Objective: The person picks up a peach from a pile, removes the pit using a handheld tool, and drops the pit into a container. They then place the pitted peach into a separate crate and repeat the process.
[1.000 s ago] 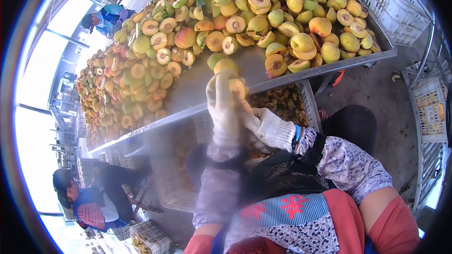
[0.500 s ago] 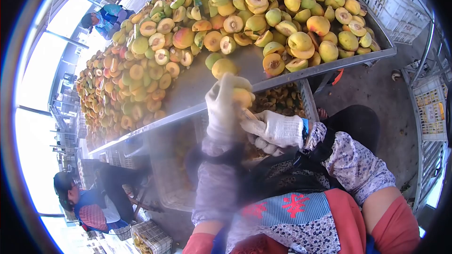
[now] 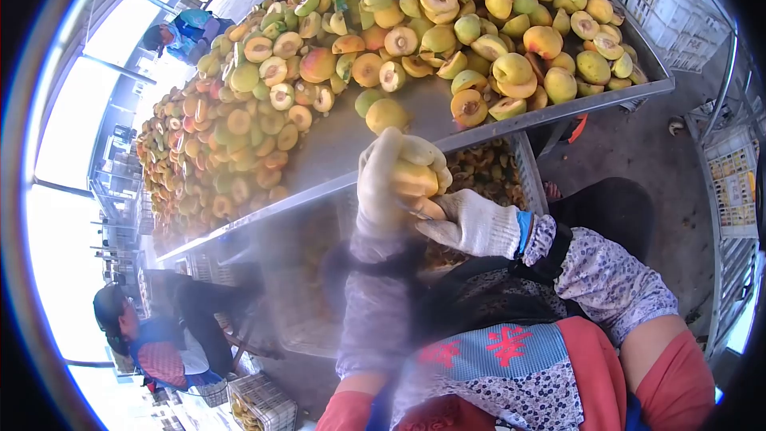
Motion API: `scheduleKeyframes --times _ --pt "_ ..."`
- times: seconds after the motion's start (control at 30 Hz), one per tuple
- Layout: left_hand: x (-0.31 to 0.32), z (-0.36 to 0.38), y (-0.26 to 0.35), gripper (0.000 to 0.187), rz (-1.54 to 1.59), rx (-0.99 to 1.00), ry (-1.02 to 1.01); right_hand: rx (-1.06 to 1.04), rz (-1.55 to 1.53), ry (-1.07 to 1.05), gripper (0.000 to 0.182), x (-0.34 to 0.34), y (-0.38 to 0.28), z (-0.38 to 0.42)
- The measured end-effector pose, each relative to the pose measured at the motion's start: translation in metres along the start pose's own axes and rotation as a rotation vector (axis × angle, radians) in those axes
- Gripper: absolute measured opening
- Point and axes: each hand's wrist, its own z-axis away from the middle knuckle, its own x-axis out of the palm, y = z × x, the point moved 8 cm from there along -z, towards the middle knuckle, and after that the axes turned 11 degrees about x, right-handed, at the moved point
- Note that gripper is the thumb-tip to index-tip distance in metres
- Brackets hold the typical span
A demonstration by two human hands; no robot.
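My left hand, in a white knitted glove, is closed around a yellow peach just beyond the tray's front edge. My right hand, gloved too, has its fingers closed right against the underside of that peach. A thin, blurred thing shows at its fingertips, too indistinct to name. On the metal tray a yellow peach lies close beyond my left hand. Many halved peaches, some with brown hollows in the cut face, are heaped behind it.
Under the tray edge stands a crate holding brownish peach pieces. White plastic crates are stacked at the far right, with another crate on a metal rack. One person sits at the left; another person is behind the heap.
Both hands stay together at the peach; my left hand has turned so more of the peach shows. My right hand's fingers have shifted beneath it. The view has moved slightly.
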Motion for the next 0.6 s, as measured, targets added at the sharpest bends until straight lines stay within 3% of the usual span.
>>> scheduleKeyframes --times 0.1,0.17,0.2,0.27,0.3,0.37,0.43,0.47,0.57,0.6 --pt "0.005 0.000 0.009 0.040 -0.132 0.064 -0.041 -0.032 0.014 0.109 0.029 -0.005 -0.012 0.008" --pt "0.004 0.000 0.014 0.038 -0.012 0.211 0.108 -0.071 0.014 0.183 0.028 -0.011 -0.014 0.009" --pt "0.004 0.001 0.015 0.038 -0.013 0.211 0.108 -0.059 0.122 0.183 0.029 -0.011 -0.007 0.005" --pt "-0.021 0.011 -0.002 0.037 0.296 0.033 0.495 -0.052 0.231 0.186 0.029 -0.014 -0.001 0.002" --pt "-0.028 0.017 0.004 0.038 0.078 0.062 0.532 -0.057 0.336 0.181 0.028 -0.013 -0.001 0.001" --pt "-0.040 0.019 0.012 0.039 0.175 0.026 0.555 -0.069 0.437 0.172 0.028 -0.016 -0.002 0.001" --pt "-0.053 0.026 0.022 0.042 0.281 -0.009 0.644 0.079 0.605 -0.015 0.034 -0.011 0.004 0.001" --pt "-0.061 0.031 0.031 0.045 0.285 0.000 0.708 0.276 0.766 -0.136 0.039 -0.011 0.015 0.000" --pt "-0.104 0.058 0.057 0.044 0.093 0.103 0.797 0.347 0.838 -0.175 0.042 -0.016 0.032 0.005" --pt "-0.124 0.070 0.070 0.042 -0.016 0.182 0.820 0.329 0.760 -0.077 0.040 -0.022 0.019 0.006"
